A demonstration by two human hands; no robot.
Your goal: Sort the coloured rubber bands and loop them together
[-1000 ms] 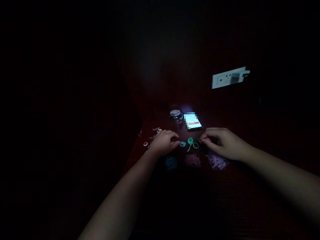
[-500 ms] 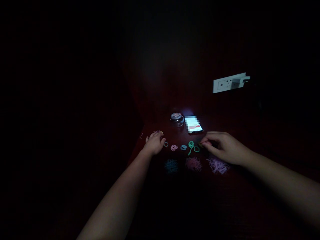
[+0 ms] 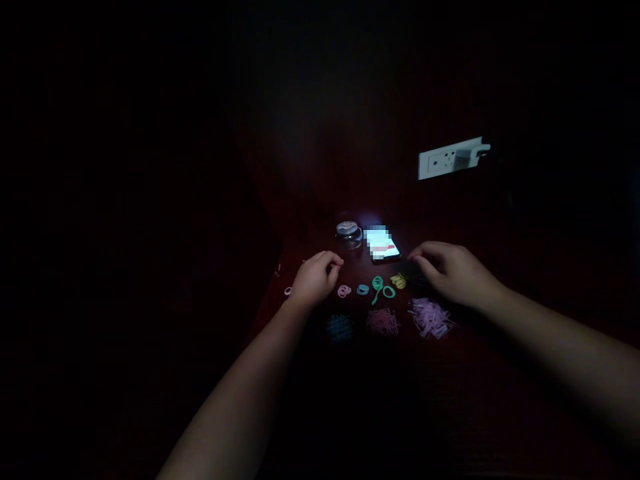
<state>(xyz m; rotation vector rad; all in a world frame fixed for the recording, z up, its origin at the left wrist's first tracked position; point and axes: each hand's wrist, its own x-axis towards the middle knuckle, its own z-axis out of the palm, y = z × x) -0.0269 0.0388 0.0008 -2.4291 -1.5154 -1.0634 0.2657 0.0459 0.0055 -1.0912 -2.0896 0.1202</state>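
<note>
My left hand (image 3: 319, 277) is above the left end of a row of small hair ties, thumb and forefinger curled to a pinch; whatever is between them is too dark to make out. To its right lie pink hair ties (image 3: 344, 291), blue hair ties (image 3: 363, 290), green hair ties (image 3: 377, 283) with a loose tail, a green ring (image 3: 389, 292) and yellow hair ties (image 3: 399, 281). My right hand (image 3: 447, 270) hovers right of the yellow ones, fingers drawn together at the tips; I cannot see anything in them. A pale pink ring (image 3: 288, 291) shows left of my left hand.
Nearer me lie piles of thin bands: blue (image 3: 339, 328), pink (image 3: 383, 321) and purple (image 3: 431, 319). A lidded clear jar (image 3: 349, 235) and a lit phone (image 3: 383, 243) stand behind the row. A socket panel (image 3: 453, 159) is on the wall; the surroundings are dark.
My right hand has let go of the yellow hair ties and risen off them. My left hand has lifted from the table and turned, fingers now curled. The view has shifted slightly.
</note>
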